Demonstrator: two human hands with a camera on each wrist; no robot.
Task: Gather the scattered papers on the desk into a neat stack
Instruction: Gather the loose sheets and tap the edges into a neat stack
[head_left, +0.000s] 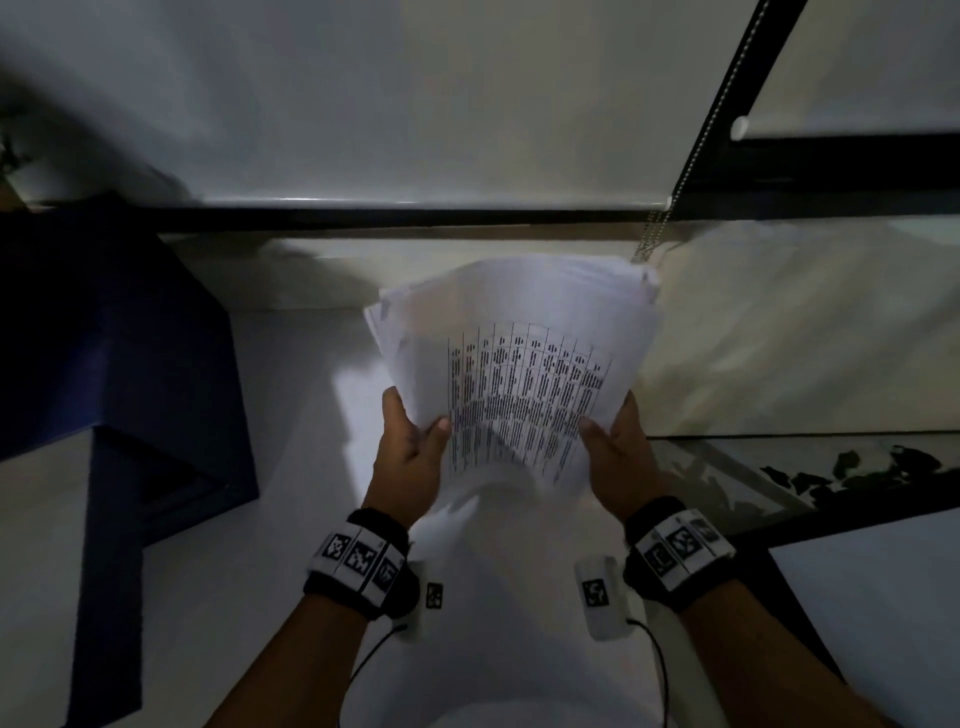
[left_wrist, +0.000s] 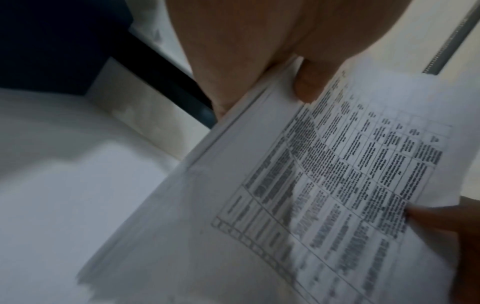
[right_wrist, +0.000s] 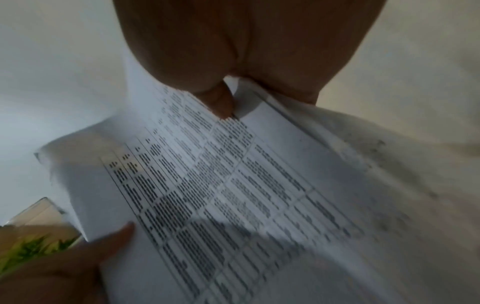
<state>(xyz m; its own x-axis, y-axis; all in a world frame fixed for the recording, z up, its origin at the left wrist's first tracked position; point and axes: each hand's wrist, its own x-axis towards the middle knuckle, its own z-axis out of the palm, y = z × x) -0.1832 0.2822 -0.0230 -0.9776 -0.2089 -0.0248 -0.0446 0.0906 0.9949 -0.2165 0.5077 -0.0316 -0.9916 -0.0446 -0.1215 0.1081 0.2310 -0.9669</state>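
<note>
A stack of white papers (head_left: 519, 364) with a printed table on the top sheet is held upright above the white desk (head_left: 291, 405), its top edges fanned unevenly. My left hand (head_left: 410, 441) grips the stack's lower left edge, thumb on the front sheet. My right hand (head_left: 613, 441) grips the lower right edge the same way. In the left wrist view the left thumb (left_wrist: 309, 82) presses on the papers (left_wrist: 311, 185) and the right hand's fingers show at the far right. In the right wrist view the right thumb (right_wrist: 221, 102) lies on the printed sheet (right_wrist: 233, 195).
A dark blue box (head_left: 114, 338) stands on the desk at the left. A window blind with a bead chain (head_left: 691, 135) hangs behind the papers. A glass surface (head_left: 779, 478) with dark leaves lies at the right. Another white surface (head_left: 883, 597) sits at the lower right.
</note>
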